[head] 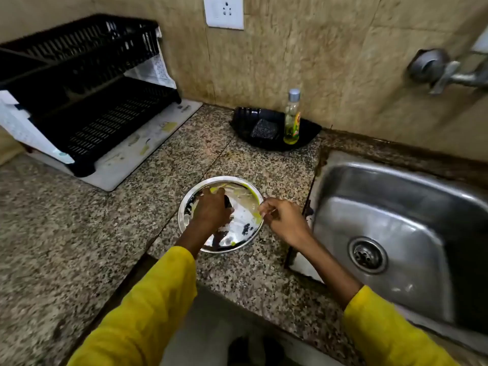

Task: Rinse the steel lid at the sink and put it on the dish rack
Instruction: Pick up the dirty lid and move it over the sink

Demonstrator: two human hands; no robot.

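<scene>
The round steel lid lies flat on the granite counter just left of the sink, smeared with white foam and yellow-green soap. My left hand rests on the lid's middle, fingers closed around a dark object, apparently its knob or a scrubber; I cannot tell which. My right hand pinches the lid's right rim. The black dish rack stands at the back left on a white mat.
A black tray at the back holds a dark scrub pad and a bottle of yellow-green dish liquid. A wall tap sits above the sink at far right. A wall socket is above the counter.
</scene>
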